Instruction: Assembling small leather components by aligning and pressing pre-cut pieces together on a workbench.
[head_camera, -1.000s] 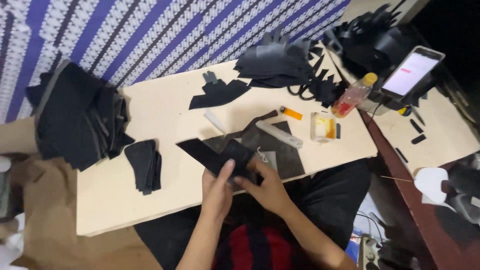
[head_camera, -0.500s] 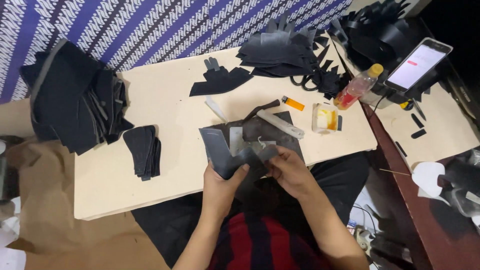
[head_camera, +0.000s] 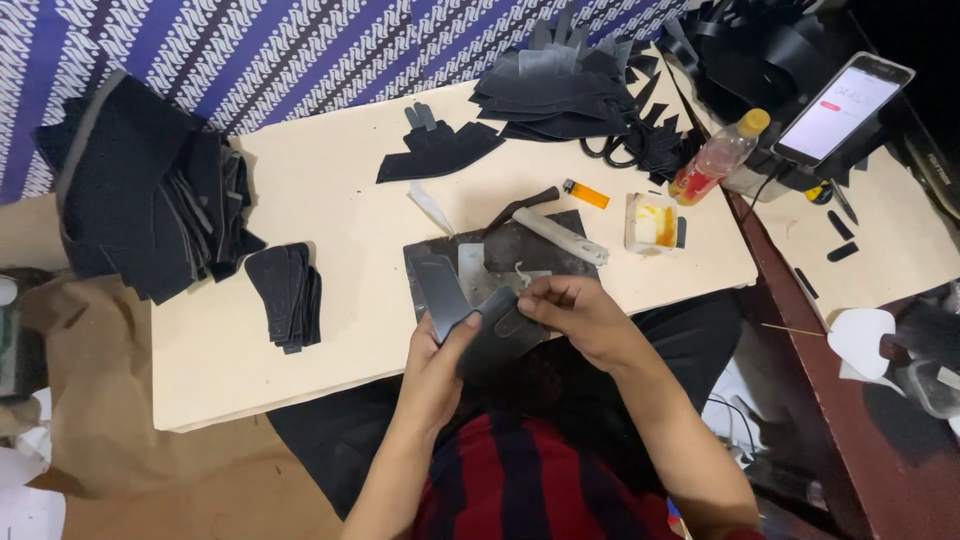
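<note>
Your pale bench (head_camera: 330, 190) spreads ahead of your hands. Far off to their left lies a big heap of black pieces (head_camera: 140, 190); beyond them, another dark stack (head_camera: 560, 85). Up to the right a phone (head_camera: 843, 108) glows white, with a clear bottle (head_camera: 715, 158), orange-capped, holding red liquid, beside it. Your left hand (head_camera: 435, 365) and right hand (head_camera: 580, 315) close together on a dark grey leather piece (head_camera: 480, 320) at the bench's near edge. Just beyond sits an orange lighter (head_camera: 585, 193).
</note>
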